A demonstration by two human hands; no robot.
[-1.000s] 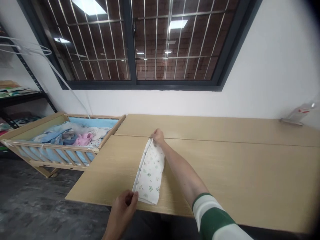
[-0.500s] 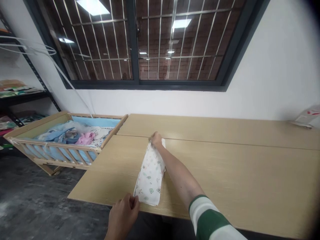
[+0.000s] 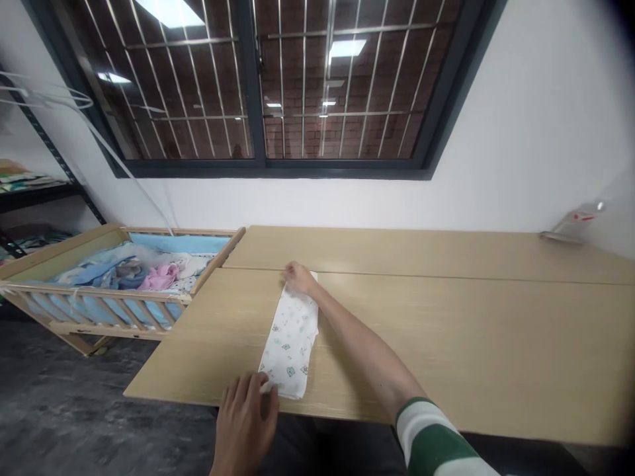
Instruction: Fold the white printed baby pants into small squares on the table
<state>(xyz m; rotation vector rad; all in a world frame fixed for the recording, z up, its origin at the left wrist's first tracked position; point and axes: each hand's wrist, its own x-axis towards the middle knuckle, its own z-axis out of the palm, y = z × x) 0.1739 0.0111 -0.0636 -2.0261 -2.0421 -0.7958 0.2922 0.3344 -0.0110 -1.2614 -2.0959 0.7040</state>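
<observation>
A long, narrow folded white cloth (image 3: 290, 337) with small green prints lies flat on the wooden table (image 3: 446, 330), running away from me. My right hand (image 3: 297, 279) is closed on its far end, near the seam between the two table tops. At the near end, by the table's front edge, my left hand (image 3: 245, 416) rests with its fingers laid on the cloth's corner.
A wooden baby crib (image 3: 114, 291) with blue, pink and white clothes stands against the table's left side. Dark shelves (image 3: 30, 192) with folded items are at far left. A clear plastic item (image 3: 570, 225) lies at the table's far right. A barred window (image 3: 268, 86) fills the wall.
The cloth, held slightly lifted and slack before, now lies flat and stretched on the table. My left hand has gone from pinching the near corner to pressing on it.
</observation>
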